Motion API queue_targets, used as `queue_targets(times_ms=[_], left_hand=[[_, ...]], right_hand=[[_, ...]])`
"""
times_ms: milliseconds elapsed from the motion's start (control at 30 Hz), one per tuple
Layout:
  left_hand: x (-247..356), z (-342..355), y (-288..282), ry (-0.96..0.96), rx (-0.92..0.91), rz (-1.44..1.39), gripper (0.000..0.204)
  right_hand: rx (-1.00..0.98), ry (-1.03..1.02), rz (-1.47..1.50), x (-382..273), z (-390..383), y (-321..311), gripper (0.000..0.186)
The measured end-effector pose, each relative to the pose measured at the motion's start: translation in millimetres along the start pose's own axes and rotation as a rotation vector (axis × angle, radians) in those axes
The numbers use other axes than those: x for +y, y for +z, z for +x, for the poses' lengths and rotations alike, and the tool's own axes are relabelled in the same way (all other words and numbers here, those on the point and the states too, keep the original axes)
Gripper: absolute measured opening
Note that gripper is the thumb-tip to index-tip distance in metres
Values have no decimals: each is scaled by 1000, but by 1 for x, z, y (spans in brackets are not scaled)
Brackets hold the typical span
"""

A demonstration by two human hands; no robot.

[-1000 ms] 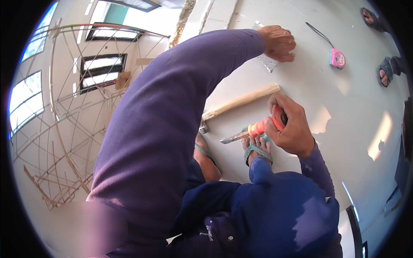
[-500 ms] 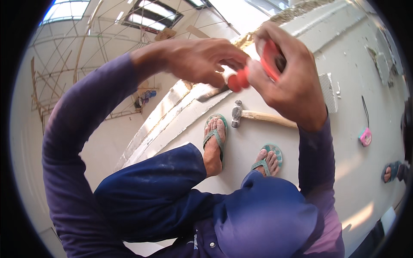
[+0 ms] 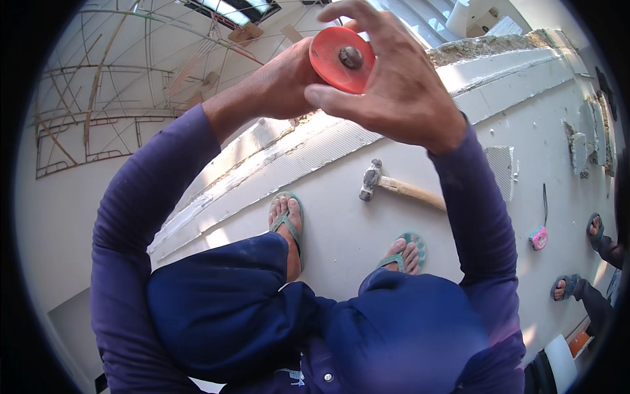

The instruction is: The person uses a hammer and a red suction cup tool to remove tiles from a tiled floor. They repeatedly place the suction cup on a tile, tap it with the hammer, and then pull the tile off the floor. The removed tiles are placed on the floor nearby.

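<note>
On the far left, a bamboo-and-metal scaffold [image 3: 92, 85] fills the side of the room. The left hand [image 3: 289, 79] is raised in front of it, reaching in behind a broad red guard [image 3: 326, 58]. Its fingers are out of sight there, so I can't tell how tightly they close. Low at the waist, the dark clothing bears a small pale print [image 3: 293, 376], too small for me to read, with a button [image 3: 329, 377] beside it. The left foot stands flat in a green sandal [image 3: 298, 223].

The guard belongs to a chisel [image 3: 350, 58], held up between both hands, its dark butt end turned toward the wearer's head. Half a second ago the right hand had it by the red handle and the left was only reaching over, the blade blurred below; now the blade is hidden.

The right hand [image 3: 403, 88] curves around the guard's right side, thumb along the lower edge, fingers spread wide above; whether it grips, I can't tell.

Beneath lies a hammer [image 3: 410, 192] on the floor, its wooden handle running under the right sleeve [image 3: 472, 210]. Farther right come a ribbed tile piece [image 3: 501, 169], a pink tape measure [image 3: 539, 238] with its dark strap stretched out, and another person's sandalled foot [image 3: 561, 289]; both that person's feet show now, against one before. Broken slabs [image 3: 577, 144] lie beyond.
</note>
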State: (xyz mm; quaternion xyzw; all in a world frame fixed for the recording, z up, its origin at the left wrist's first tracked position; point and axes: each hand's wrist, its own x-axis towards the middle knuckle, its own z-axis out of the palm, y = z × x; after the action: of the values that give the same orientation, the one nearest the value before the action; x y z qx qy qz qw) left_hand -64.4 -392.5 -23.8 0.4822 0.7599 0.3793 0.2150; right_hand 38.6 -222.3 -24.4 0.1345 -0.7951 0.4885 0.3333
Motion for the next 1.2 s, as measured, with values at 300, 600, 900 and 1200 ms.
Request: queue_targets(times_ms=[300, 600, 900, 1200], left_hand=[[-155, -19, -15, -611, -29, 244, 23], [-232, -136, 17, -835, 146, 283, 27], [-244, -169, 24, -932, 212, 107, 30], [-245, -162, 6, -910, 208, 28, 25]], right_hand=[[-696, 490, -322, 130, -75, 36, 36], [-1244, 284, -622, 203, -29, 122, 25], [-1104, 556, -776, 187, -79, 220, 45], [-1175, 783, -336, 213, -47, 202, 9]])
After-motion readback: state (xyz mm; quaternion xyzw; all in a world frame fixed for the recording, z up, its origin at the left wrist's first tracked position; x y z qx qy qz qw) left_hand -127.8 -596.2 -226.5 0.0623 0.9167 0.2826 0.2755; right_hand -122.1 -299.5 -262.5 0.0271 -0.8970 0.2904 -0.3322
